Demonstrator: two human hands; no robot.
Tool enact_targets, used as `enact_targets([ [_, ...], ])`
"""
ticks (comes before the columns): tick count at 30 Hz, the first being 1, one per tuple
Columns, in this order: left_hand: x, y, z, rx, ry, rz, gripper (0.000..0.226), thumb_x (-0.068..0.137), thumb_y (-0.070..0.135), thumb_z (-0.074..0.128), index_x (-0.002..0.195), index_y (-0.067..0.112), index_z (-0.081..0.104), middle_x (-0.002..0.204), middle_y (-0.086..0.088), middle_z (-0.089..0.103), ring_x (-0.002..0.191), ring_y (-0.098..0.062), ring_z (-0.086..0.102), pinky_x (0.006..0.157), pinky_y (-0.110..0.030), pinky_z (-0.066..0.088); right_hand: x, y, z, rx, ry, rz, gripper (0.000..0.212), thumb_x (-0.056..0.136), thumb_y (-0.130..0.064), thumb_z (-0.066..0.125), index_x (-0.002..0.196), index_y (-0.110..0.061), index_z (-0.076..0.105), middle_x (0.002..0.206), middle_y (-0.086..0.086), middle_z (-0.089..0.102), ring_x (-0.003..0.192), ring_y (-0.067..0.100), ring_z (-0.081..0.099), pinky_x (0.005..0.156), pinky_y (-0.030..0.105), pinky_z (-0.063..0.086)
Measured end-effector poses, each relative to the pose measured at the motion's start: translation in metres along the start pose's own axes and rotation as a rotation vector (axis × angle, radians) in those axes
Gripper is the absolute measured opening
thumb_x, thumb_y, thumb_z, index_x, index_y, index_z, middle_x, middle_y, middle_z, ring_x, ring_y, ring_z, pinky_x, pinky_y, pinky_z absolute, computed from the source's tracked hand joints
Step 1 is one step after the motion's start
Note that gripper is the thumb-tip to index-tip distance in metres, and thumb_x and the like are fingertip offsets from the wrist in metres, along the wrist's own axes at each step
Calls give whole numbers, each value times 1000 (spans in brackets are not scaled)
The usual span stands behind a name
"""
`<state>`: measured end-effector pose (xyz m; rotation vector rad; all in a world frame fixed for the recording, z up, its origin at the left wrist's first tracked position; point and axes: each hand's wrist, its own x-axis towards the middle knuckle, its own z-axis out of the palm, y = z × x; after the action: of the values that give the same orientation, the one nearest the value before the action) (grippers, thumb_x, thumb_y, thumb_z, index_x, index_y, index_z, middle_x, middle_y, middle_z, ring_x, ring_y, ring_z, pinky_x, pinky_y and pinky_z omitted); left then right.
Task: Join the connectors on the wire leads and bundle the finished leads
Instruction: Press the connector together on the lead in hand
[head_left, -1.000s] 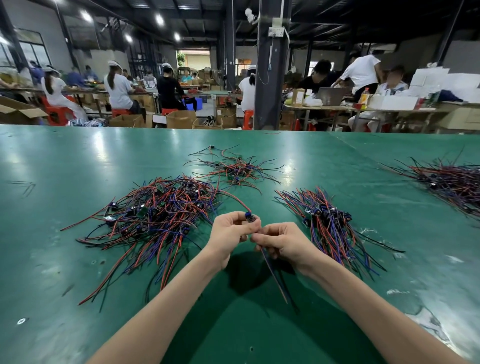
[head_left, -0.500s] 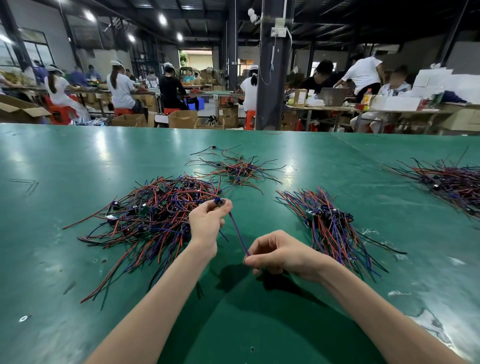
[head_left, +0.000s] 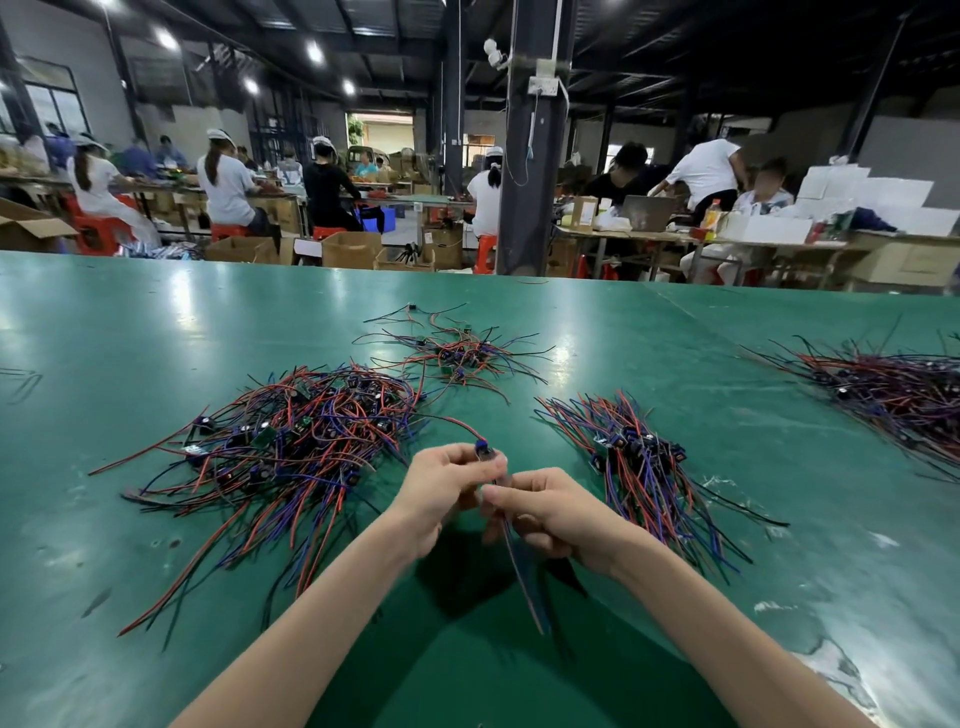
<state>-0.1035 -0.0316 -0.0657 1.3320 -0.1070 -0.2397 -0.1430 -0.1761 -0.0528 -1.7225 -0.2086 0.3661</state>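
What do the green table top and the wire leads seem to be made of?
Table top: likely a smooth rubber or vinyl sheet, semi-glossy; it shows bright reflections. Wire leads: likely plastic-coated, matte red, blue and black; they bend loosely.

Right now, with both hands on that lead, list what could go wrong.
The thin red wire runs from the small blue connector in the left hand back to the big tangled pile of red, blue and black leads; pulling may drag others along.
The right hand pinches the dangling wires, blurred here; that grip may slip.
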Motion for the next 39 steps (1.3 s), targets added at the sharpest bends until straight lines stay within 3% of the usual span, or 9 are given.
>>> enact_targets([
  [4, 0, -2, 2, 3, -42, -21, 5, 83, 12, 68, 83, 7, 67, 81, -9, 65, 72, -19, 53, 73, -31, 44, 3, 2, -3, 35, 116, -31, 20, 95, -19, 55, 77, -12, 61, 59, -2, 66, 31, 1, 34, 28, 13, 20],
  [8, -1, 0, 1, -23, -61, -57, 11, 82, 15, 69, 91, 9, 68, 89, -6, 62, 59, -6, 51, 60, -17, 47, 8, 1, -15, 64, 299, -102, 22, 95, -15, 56, 74, -9, 62, 57, 1, 63, 30, 3, 34, 30, 12, 19],
  [14, -3, 0, 4, -34, -56, -90, 22, 86, 14, 67, 101, -1, 66, 91, -9, 70, 57, -7, 52, 58, -17, 50, 7, -5, -56, 90, 533, -185, 21, 95, -15, 57, 77, -6, 64, 52, -2, 60, 29, 4, 32, 29, 13, 21],
  [18, -3, 1, 4, -60, -24, -91, 15, 88, 10, 64, 97, -2, 67, 85, -9, 71, 54, -8, 52, 55, -16, 49, 0, 1, -87, -298, 728, 33, 26, 88, -21, 66, 66, -7, 67, 36, -8, 41, 38, 13, 33, 41, 21, 24],
  [20, -3, 0, 5, -47, -20, -87, 11, 89, 9, 62, 94, 0, 67, 84, -8, 71, 54, -8, 52, 54, -16, 49, -2, 7, -95, -586, 805, 151, 24, 83, -21, 70, 68, -3, 67, 50, 3, 55, 55, 24, 47, 52, 26, 33],
  [23, -5, -3, 7, 39, 7, -31, 10, 91, 6, 60, 88, 4, 69, 79, -6, 71, 54, -8, 51, 53, -15, 47, -2, 10, -91, -726, 902, 251, 10, 79, -20, 70, 81, -16, 61, 89, 10, 64, 84, 28, 57, 70, 30, 42],
  [31, -11, -15, 9, 753, 92, 446, 13, 90, 10, 59, 84, 17, 69, 73, 10, 69, 65, 0, 60, 68, -16, 48, 2, 11, -71, -1094, 948, 186, 24, 83, -26, 62, 100, -11, 52, 98, 14, 63, 90, 34, 61, 66, 33, 38],
  [35, -14, -18, 8, 969, 74, 596, 14, 91, 13, 56, 93, 12, 70, 85, 2, 70, 81, -14, 61, 79, -26, 47, 8, 19, -66, -1280, 854, -36, 31, 89, -28, 57, 117, -15, 55, 118, 8, 53, 111, 27, 48, 89, 36, 40],
  [39, -12, -9, 4, 1059, 199, 711, 15, 91, 15, 55, 94, 13, 70, 88, 1, 70, 86, -19, 58, 84, -32, 44, 14, 28, -61, -1444, 708, 64, 43, 95, -41, 45, 129, -16, 51, 144, 5, 36, 131, 22, 35, 106, 34, 30],
])
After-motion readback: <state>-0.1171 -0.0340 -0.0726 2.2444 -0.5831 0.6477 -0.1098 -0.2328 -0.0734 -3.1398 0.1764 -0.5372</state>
